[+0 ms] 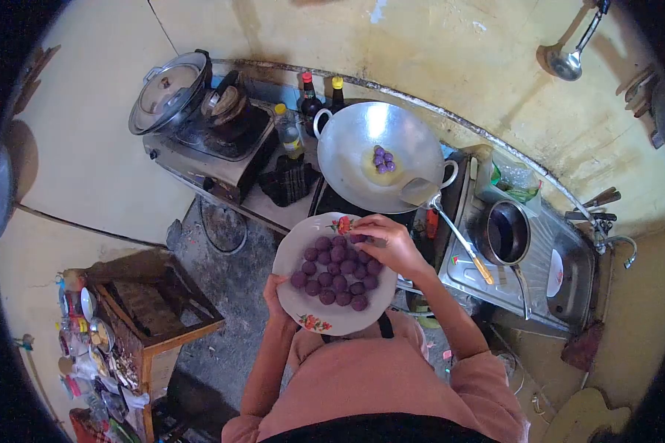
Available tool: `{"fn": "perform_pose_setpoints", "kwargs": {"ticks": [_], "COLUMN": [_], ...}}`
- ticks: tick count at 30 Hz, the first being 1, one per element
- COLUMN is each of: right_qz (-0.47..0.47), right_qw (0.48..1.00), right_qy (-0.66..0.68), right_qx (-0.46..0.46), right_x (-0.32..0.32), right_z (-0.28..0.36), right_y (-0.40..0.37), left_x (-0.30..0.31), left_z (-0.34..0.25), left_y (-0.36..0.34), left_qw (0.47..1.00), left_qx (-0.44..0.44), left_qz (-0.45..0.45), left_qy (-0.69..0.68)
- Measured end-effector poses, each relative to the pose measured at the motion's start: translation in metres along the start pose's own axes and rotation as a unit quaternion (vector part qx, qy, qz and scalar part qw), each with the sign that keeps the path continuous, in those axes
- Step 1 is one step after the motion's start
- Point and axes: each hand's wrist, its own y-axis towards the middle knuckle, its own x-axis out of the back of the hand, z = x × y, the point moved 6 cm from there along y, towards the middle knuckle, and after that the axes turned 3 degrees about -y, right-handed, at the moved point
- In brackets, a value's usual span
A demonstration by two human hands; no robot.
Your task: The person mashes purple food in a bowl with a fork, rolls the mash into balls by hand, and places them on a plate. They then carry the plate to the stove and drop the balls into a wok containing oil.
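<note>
One wide wok point(347, 148) stands beyond the floral plate point(290, 254), which the left hand point(275, 297) grips by its rim and should keep level. The right hand point(394, 248) bends over it, fingers at the purple balls point(338, 254) lying there; whether one is pinched I cannot tell, but a light touch would best preserve their shape.

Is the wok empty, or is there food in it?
The wok is not empty: a small cluster of purple balls sits in some yellowish liquid at its bottom, with much of the wall bare.
</note>
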Motion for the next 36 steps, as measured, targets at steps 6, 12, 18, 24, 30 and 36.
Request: {"fn": "perform_pose_setpoints", "kwargs": {"ticks": [6,12,18,24,30,36], "right_qz": [-0.101,-0.112,-0.125,-0.067,0.042,-0.032], "right_qw": [0.965,0.971,0.942,0.996,0.986,0.968], "right_qy": [0.19,-0.142,-0.267,-0.052,-0.121,-0.221], "right_qx": [-0.15,-0.155,-0.158,-0.009,0.102,0.116], "right_x": [0.035,0.034,0.028,0.029,-0.015,-0.034], "right_z": [-0.057,-0.147,-0.137,-0.009,0.033,0.044], "right_y": [0.003,0.007,0.014,0.024,0.01,-0.01], "left_x": [0.012,0.013,0.008,0.007,0.003,0.001], "left_z": [0.0,-0.003,-0.007,-0.001,-0.002,-0.004], "left_y": [0.005,0.01,0.007,0.012,0.012,0.011], "left_qw": [0.999,0.999,0.999,0.999,0.999,0.999], "left_qx": [-0.027,-0.031,-0.028,0.012,0.005,-0.015], "left_qz": [-0.029,-0.015,-0.001,0.043,0.035,0.034], "left_qy": [0.008,-0.002,0.028,-0.026,0.0,0.006]}}
